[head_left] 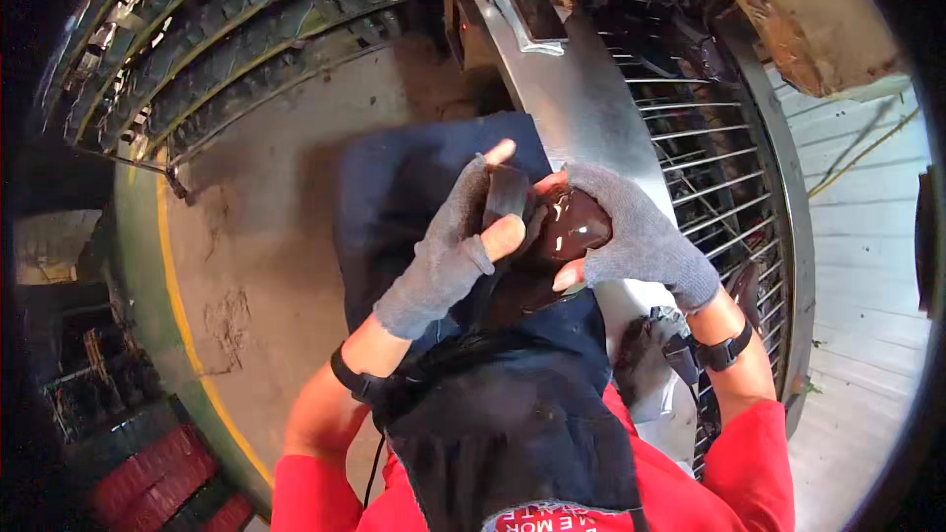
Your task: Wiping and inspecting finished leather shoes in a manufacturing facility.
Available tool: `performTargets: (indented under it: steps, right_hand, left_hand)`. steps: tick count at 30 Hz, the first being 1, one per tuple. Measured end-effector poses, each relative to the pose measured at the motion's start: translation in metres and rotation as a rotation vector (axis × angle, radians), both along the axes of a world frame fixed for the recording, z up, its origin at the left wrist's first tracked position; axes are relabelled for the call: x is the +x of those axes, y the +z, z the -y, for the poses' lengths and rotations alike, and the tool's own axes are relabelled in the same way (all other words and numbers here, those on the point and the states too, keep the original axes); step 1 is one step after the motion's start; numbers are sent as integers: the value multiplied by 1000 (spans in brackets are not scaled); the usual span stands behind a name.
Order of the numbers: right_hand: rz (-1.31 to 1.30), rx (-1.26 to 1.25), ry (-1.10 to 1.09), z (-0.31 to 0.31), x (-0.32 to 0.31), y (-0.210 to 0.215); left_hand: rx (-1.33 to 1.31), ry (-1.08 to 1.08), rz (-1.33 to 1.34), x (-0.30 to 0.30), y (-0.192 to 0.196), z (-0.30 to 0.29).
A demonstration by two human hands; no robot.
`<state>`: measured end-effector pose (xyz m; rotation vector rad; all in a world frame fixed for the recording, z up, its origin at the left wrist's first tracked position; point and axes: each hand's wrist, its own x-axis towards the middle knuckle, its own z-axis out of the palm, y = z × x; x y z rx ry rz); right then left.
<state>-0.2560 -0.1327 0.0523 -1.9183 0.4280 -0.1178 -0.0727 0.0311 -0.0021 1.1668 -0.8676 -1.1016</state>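
Note:
A glossy dark brown leather shoe (576, 225) is held above my lap, its rounded, shiny toe turned to the right. My right hand (636, 227), in a grey fingerless glove, wraps round the toe with fingertips on both sides. On the other end, my left hand (458, 227), gloved alike, grips a dark brown part that looks like the heel end; its thumb and a fingertip lie on opposite sides. Shadow hides where that part joins the toe. Beneath the shoe, a dark apron (512, 414) covers my lap.
A metal counter (591, 89) runs along the right, carrying a dark flat phone-like object (537, 13). Beside it stands a rack of metal bars (709, 153). Another dark shoe-like item (645, 345) lies near my right forearm. Shelves of shoes (286, 0) stand at far left.

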Motion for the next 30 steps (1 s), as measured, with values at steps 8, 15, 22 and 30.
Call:
performTargets:
  steps: [8, 15, 22, 30]
  right_hand:
    - [-31, -202, 43, -15, 16, 5]
    - [-20, -358, 78, -40, 28, 34]
    - [13, -544, 224, -61, 7, 32]
    - [-202, -255, 235, -74, -8, 55]
  left_hand:
    - [-214, 321, 274, -16, -14, -3]
    - [45, 186, 228, -15, 3, -34]
    - [-42, 23, 244, -7, 24, -60]
    - [-57, 78, 89, -15, 42, -48]
